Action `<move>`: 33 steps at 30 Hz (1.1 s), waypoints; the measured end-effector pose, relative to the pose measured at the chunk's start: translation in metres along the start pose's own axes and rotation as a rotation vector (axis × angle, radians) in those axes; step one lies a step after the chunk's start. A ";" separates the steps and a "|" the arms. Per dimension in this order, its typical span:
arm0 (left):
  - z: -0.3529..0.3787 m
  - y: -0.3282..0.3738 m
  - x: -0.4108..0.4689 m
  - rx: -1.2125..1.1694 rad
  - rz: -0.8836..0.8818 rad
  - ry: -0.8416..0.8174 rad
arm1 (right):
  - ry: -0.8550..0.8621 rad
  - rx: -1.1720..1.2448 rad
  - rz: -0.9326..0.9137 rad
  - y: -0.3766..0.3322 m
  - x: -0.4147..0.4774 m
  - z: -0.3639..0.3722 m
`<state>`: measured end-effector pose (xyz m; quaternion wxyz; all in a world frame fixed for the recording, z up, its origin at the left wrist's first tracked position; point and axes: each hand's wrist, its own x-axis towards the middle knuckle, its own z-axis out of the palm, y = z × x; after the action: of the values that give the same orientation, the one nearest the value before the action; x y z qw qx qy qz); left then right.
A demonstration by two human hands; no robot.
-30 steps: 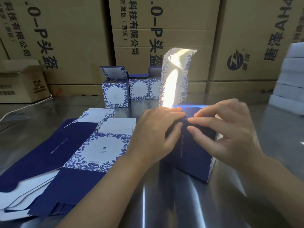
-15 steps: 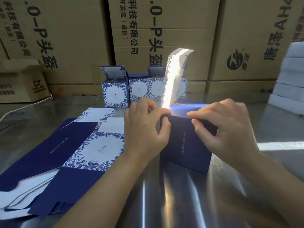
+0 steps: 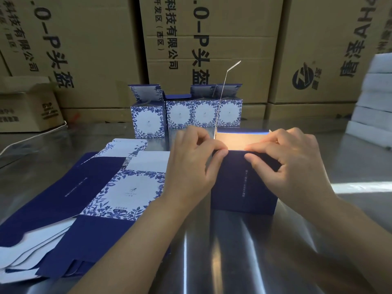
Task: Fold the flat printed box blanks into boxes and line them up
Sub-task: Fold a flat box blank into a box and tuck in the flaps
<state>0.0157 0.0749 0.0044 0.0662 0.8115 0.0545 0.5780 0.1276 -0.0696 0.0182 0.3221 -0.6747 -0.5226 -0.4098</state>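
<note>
Cartons (image 3: 212, 49) wall the back, steel table (image 3: 212, 251) below. Flat blanks (image 3: 63, 198) lie stacked at your left; four folded boxes (image 3: 186, 115) stand in a row at the far side. The half-formed box (image 3: 244, 187) stands before you, lid flap (image 3: 220, 98) upright. Your left hand (image 3: 191, 166) and right hand (image 3: 297, 166) pinch its near top rim, fingers curled. Light thin card, likely to crease: hold at the scored folds.

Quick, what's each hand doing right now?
Left hand: closed, pinching the dark blue box at its top edge.
Right hand: closed, pinching the same edge.
</note>
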 end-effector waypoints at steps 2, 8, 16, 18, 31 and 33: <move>0.000 0.000 0.000 -0.006 0.002 0.000 | -0.010 0.015 0.020 -0.001 0.000 0.000; 0.002 0.002 0.000 0.018 -0.012 -0.023 | -0.038 0.025 0.050 -0.004 0.000 0.001; 0.003 0.003 -0.002 0.029 -0.016 -0.048 | -0.051 0.044 0.066 -0.005 0.000 -0.001; 0.003 0.004 -0.002 0.036 -0.007 -0.048 | -0.050 0.051 0.065 -0.004 0.001 -0.002; 0.002 0.015 -0.004 -0.027 0.072 -0.033 | 0.056 -0.020 -0.209 -0.001 -0.002 0.002; 0.003 0.015 -0.004 -0.027 0.072 -0.039 | 0.038 -0.007 -0.209 -0.001 -0.001 0.002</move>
<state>0.0172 0.0595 0.0021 0.0574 0.8232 0.0162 0.5646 0.1265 -0.0680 0.0162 0.2852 -0.6096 -0.5826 -0.4557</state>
